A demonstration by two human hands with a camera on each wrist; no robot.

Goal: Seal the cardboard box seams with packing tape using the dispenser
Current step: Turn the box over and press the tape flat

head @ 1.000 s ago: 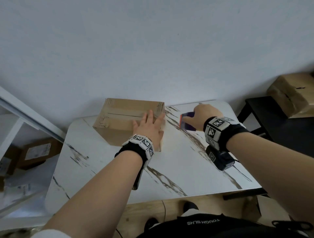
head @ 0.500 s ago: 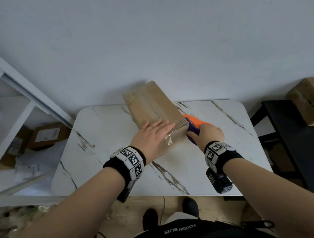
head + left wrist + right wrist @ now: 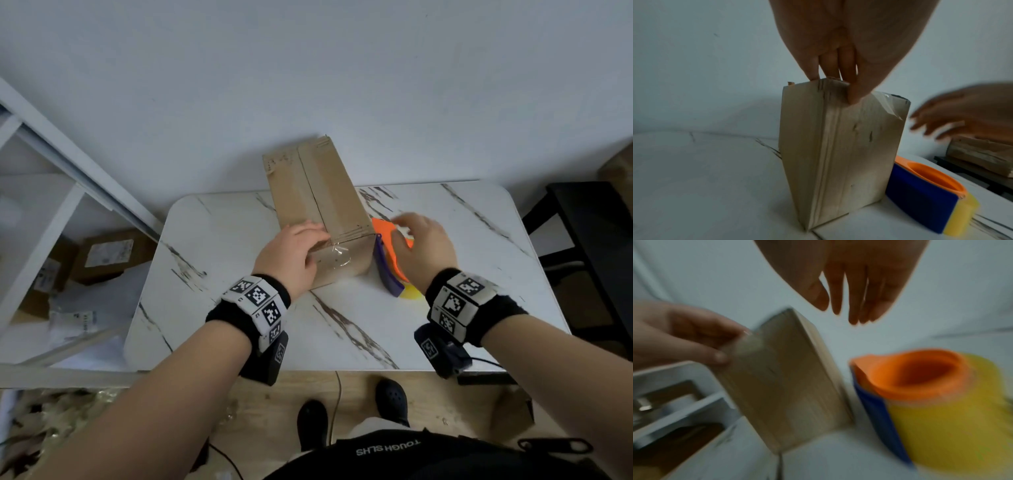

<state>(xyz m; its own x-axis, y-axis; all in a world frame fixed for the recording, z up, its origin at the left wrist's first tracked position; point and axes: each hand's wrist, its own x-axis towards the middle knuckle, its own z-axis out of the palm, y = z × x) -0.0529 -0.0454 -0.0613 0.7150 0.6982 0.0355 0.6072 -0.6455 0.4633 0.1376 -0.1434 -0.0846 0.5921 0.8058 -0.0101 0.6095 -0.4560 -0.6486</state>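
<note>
A brown cardboard box (image 3: 318, 205) lies on the white marble table (image 3: 239, 308), its long side pointing at the wall and its top seam facing up. My left hand (image 3: 301, 251) grips its near left corner, fingers over the top edge and thumb on the near face (image 3: 838, 154). A crumpled piece of clear tape (image 3: 337, 255) sticks on that face. The orange, blue and yellow tape dispenser (image 3: 388, 263) stands against the box's right side. My right hand (image 3: 416, 240) hovers just above it with straight fingers (image 3: 851, 305), holding nothing.
A white shelf unit (image 3: 68, 164) with parcels stands left of the table. A black side table (image 3: 589, 240) carrying another cardboard box (image 3: 982, 155) is at the right. The wall runs close behind the box.
The box has turned so that its long side points away from me. My right hand has let go of the dispenser and lifted off it. My left hand now grips the near corner.
</note>
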